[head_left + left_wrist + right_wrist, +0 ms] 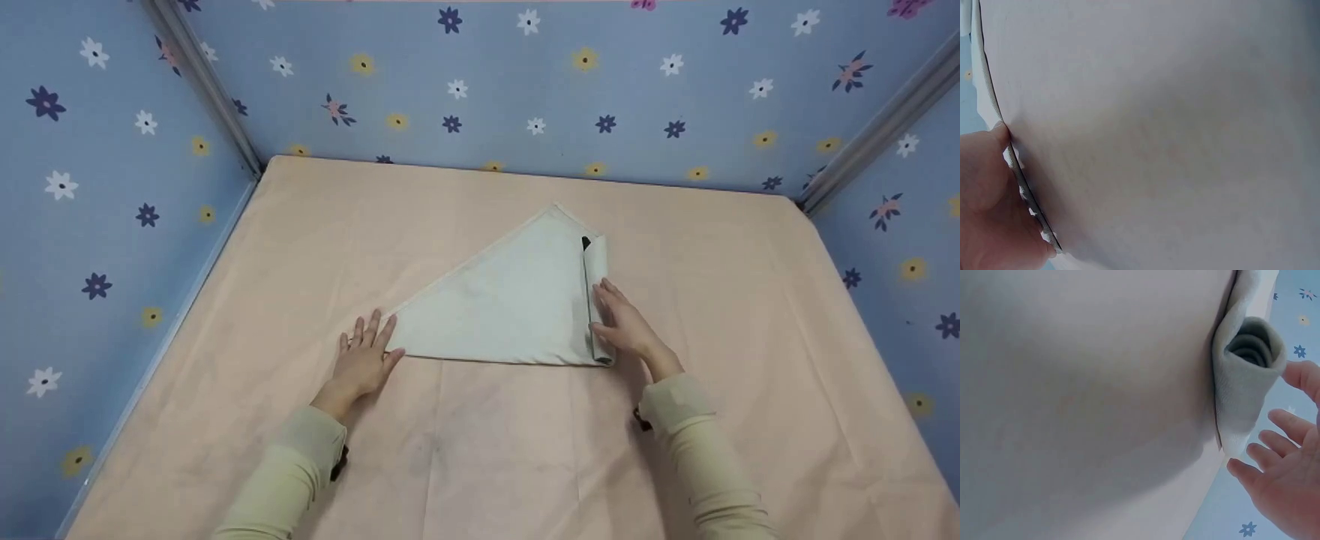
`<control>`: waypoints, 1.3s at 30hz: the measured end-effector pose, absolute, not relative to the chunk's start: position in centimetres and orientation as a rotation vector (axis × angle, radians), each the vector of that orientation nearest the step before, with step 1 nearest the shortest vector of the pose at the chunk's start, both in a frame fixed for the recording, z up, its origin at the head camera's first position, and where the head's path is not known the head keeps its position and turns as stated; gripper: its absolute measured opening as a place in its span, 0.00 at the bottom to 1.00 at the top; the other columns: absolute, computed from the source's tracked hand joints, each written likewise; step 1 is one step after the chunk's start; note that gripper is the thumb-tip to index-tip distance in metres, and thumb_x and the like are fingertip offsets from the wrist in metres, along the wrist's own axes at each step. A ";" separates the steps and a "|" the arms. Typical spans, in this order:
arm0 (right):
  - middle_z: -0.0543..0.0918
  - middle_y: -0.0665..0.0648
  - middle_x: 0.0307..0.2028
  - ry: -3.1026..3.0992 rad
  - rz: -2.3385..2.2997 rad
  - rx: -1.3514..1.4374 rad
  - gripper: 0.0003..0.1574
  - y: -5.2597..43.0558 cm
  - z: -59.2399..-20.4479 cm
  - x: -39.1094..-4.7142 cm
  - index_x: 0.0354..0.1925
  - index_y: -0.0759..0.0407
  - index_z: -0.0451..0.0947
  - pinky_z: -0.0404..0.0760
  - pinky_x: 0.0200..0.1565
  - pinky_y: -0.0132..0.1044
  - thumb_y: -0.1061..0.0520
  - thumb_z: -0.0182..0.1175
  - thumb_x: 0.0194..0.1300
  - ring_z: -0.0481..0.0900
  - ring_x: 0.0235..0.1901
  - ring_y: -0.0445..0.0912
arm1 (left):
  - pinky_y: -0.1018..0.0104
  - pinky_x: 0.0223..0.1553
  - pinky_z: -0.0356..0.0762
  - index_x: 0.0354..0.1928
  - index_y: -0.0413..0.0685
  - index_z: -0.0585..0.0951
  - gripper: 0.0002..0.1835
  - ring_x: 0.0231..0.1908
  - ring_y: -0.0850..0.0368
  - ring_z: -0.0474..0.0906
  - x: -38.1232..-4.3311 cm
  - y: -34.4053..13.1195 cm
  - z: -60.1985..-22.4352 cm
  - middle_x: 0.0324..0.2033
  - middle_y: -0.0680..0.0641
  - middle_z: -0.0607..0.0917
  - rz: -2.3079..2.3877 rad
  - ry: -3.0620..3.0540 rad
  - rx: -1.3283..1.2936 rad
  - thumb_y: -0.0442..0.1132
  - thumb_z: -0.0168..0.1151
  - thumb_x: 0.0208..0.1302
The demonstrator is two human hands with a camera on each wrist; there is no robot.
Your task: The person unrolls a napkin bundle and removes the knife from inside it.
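Observation:
A pale mint cloth (pixel 495 300) lies on the table, folded to a shape with a peak at the far side and a narrow corner at the left. Its right edge is a flat roll (pixel 596 262), and the right wrist view shows layers coiled inside the roll's end (pixel 1249 354). My left hand (pixel 366 364) rests with spread fingers on the left corner, thumb at the near edge. On the roll lie the fingers of my right hand (pixel 628 326), fairly straight, with the thumb touching its inner side. Neither hand grips the cloth.
A peach cover (pixel 487 450) with faint creases spreads over the table. Blue flowered panels (pixel 510 82) stand at the back and both sides, with metal posts (pixel 214 90) at the rear corners.

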State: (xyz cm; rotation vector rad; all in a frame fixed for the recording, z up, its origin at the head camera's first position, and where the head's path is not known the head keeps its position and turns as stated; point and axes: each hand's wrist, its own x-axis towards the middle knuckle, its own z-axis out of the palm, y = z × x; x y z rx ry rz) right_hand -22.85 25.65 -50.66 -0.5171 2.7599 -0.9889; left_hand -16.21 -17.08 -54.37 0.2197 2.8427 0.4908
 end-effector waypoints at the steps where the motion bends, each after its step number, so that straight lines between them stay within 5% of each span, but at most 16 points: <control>1: 0.46 0.69 0.67 2.760 -0.985 -0.516 0.43 25.5 -50.7 -22.9 0.65 0.71 0.50 0.47 0.63 0.51 0.63 0.59 0.57 0.44 0.65 0.61 | 0.38 0.60 0.31 0.70 0.45 0.45 0.34 0.65 0.36 0.32 -16.2 -17.1 -54.4 0.68 0.38 0.39 0.490 2.841 0.219 0.54 0.37 0.70; 15: 0.39 0.63 0.69 2.717 -0.899 -0.350 0.45 24.7 -51.1 -23.8 0.67 0.66 0.48 0.45 0.63 0.50 0.59 0.60 0.59 0.38 0.67 0.58 | 0.39 0.60 0.30 0.70 0.46 0.45 0.33 0.65 0.36 0.31 -16.2 -17.0 -54.6 0.68 0.38 0.38 0.464 2.848 0.211 0.54 0.36 0.70; 39: 0.40 0.65 0.69 2.732 -0.846 -0.350 0.50 25.0 -51.8 -24.2 0.68 0.65 0.48 0.48 0.62 0.52 0.59 0.64 0.54 0.41 0.66 0.60 | 0.39 0.60 0.30 0.70 0.46 0.45 0.34 0.65 0.36 0.30 -16.2 -17.0 -54.4 0.68 0.38 0.38 0.498 2.825 0.209 0.55 0.36 0.70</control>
